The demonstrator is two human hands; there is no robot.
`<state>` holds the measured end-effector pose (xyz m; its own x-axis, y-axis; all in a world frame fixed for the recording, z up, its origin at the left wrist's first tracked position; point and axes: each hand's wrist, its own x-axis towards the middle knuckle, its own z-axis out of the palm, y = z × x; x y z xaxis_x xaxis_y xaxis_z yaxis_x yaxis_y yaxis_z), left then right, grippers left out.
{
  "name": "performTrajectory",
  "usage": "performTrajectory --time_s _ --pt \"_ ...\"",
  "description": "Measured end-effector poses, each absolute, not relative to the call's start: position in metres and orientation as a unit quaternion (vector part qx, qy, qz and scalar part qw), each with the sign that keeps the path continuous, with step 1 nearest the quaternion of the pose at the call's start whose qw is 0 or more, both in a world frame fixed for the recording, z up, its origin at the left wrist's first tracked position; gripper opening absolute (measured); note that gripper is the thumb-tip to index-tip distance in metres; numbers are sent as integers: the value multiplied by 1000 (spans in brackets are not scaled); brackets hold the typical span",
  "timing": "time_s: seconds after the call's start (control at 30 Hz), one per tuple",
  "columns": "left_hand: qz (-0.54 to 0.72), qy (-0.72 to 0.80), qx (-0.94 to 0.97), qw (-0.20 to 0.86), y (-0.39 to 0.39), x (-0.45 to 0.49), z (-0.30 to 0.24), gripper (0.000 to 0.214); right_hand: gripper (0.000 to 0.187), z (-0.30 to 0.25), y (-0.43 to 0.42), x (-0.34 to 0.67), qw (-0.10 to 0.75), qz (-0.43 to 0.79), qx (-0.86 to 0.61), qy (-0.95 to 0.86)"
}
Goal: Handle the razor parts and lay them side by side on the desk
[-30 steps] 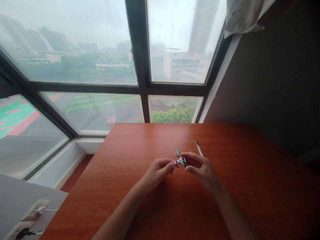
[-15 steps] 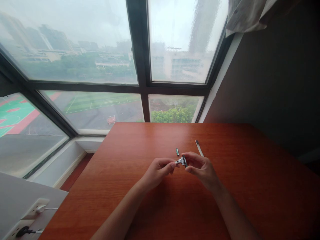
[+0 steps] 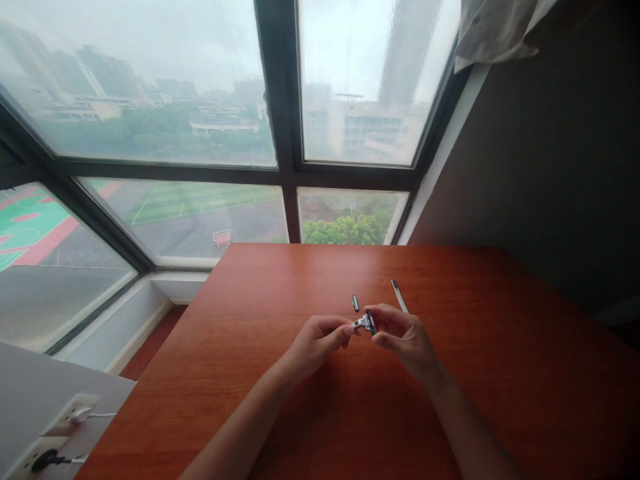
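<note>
My left hand point(image 3: 318, 345) pinches a silver razor point(image 3: 362, 323) by its handle, most of which is hidden in the fingers. At the razor's other end is its dark blade cartridge point(image 3: 371, 323), facing my right hand point(image 3: 406, 341). The thumb and forefinger of that hand grip the cartridge at its two ends. Whether the cartridge is locked to the handle cannot be made out. Just beyond the hands, a second blade cartridge point(image 3: 355, 303), dark with a green stripe, lies on the wooden table point(image 3: 260, 293).
A slim white stick with a dark end point(image 3: 399, 295), like a toothbrush, lies behind my right hand, its near end hidden by the fingers. Large windows point(image 3: 285, 133) stand past the table's far edge. Wall sockets with plugs point(image 3: 53, 460) are at the lower left.
</note>
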<state>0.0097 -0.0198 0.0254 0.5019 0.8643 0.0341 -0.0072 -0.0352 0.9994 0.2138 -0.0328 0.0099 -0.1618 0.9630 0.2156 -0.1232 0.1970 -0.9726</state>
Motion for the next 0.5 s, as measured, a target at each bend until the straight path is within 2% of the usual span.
performTrajectory --time_s 0.5 --pt "357 348 630 595 -20 9 26 38 40 9 -32 213 527 489 -376 -584"
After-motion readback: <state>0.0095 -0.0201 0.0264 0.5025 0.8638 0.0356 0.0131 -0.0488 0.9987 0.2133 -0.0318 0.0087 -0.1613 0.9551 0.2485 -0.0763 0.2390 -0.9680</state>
